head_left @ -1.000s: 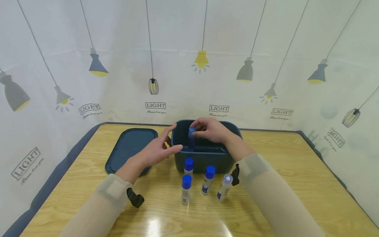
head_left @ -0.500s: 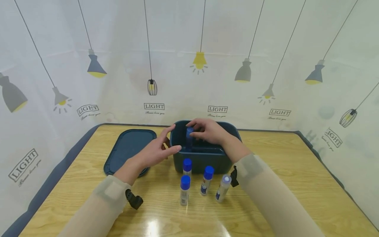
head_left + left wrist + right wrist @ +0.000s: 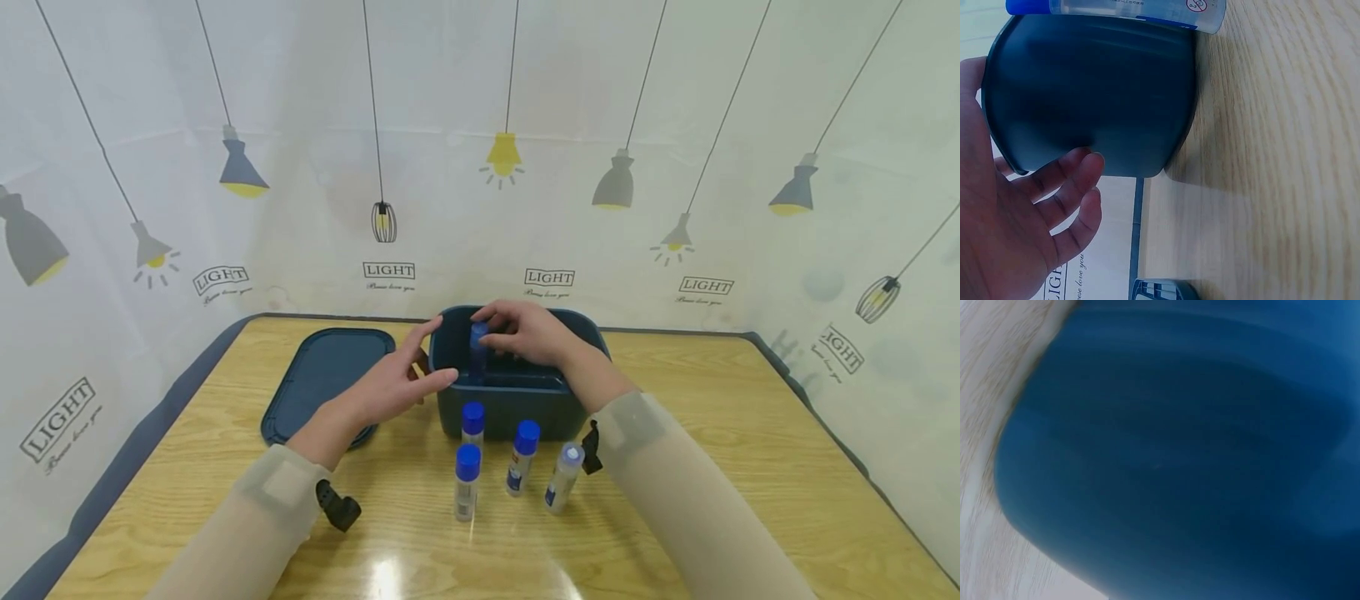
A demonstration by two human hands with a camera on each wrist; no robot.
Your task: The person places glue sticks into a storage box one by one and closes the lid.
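Observation:
Upright inside the dark blue plastic bin (image 3: 510, 412), a blue-capped glue stick (image 3: 478, 354) is pinched at its cap between the thumb and fingers of my right hand (image 3: 528, 333). My left hand (image 3: 390, 383) rests at the bin's left end, thumb and index finger spread along the rim. In the left wrist view its other fingers lie against the outer wall. In front of the bin stand several glue sticks: two blue-capped ones at left (image 3: 467, 483) (image 3: 473, 421), one blue-capped (image 3: 522, 458) and one pale-topped (image 3: 564, 477). The right wrist view shows only blurred bin wall (image 3: 1166, 456).
A dark blue lid (image 3: 326, 379) lies flat on the wooden table (image 3: 712, 433), left of the bin. A white curtain (image 3: 450, 100) printed with lamps hangs close behind the table's back edge.
The view has shifted slightly. My right hand and the glue stick in it have moved a little left within the bin; the left hand keeps its place on the rim.

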